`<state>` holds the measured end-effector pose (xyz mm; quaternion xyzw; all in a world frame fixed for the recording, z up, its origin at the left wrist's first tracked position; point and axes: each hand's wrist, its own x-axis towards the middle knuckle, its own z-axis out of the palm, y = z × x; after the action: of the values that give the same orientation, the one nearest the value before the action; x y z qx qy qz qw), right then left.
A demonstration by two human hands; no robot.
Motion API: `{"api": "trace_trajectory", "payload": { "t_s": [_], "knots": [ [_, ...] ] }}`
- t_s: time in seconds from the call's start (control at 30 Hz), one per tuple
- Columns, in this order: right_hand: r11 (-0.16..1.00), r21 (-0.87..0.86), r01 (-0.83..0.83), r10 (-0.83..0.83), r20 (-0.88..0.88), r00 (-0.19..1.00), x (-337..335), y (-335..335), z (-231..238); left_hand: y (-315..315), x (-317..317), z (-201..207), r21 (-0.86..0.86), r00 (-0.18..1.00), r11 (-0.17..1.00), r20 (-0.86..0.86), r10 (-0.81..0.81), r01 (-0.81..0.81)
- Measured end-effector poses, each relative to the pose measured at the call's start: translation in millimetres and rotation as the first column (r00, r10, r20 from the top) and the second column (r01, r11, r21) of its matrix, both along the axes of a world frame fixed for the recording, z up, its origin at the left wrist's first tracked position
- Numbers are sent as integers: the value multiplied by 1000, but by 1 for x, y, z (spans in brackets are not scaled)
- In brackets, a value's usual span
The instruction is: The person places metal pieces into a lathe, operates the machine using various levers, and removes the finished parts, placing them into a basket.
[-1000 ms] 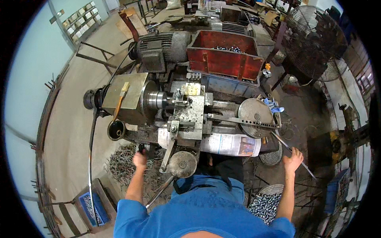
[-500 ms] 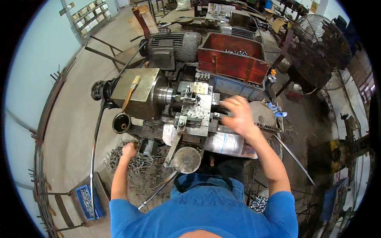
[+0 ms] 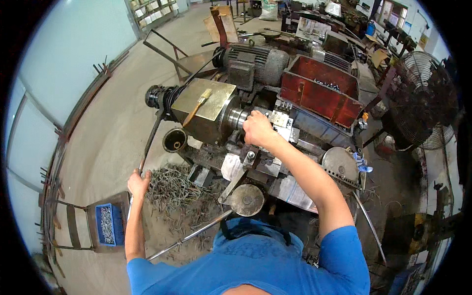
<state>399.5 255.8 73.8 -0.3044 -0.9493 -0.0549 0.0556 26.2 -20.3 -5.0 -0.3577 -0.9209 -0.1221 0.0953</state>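
A small lathe stands before me, with a shiny round chuck (image 3: 237,118) on its headstock (image 3: 209,115). My right hand (image 3: 257,129) is at the chuck's front, its fingers curled and closed. Whatever they pinch there is hidden behind the hand. Out to the left, my left hand (image 3: 139,182) is wrapped round a long lever rod (image 3: 152,140) that runs up to the headstock's rear. Just right of my right hand sits the tool slide (image 3: 284,124). A wooden-handled brush (image 3: 197,106) lies on the headstock's flat top.
Metal shavings (image 3: 174,194) are heaped below the lathe. A red box (image 3: 322,93) of small metal parts stands behind the slide, beside a motor (image 3: 258,64). A blue bin (image 3: 109,224) sits low left. A round plate (image 3: 340,164) and a large fan (image 3: 420,101) are to the right.
My right hand has moved left from the slide's right side to the chuck. My left hand has gone from above the shavings out to the lever. The whole view has shifted.
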Motion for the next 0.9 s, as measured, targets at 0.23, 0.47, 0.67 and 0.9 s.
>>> {"api": "trace_trajectory", "payload": {
  "t_s": [0.23,0.47,0.67,0.9],
  "knots": [
    [999,35,20,-23,87,996,-3,-4,2,3,22,8,-8,987,994,115,-109,110],
    [955,294,36,44,-263,964,41,8,43,19,-23,-5,215,741,944,584,-330,250],
    [824,235,515,-348,-508,788,130,42,101,27,-9,2,275,666,928,646,-373,253],
    [891,30,454,-352,-588,729,251,-44,51,54,-56,2,334,371,843,784,-497,422]
  ]
}}
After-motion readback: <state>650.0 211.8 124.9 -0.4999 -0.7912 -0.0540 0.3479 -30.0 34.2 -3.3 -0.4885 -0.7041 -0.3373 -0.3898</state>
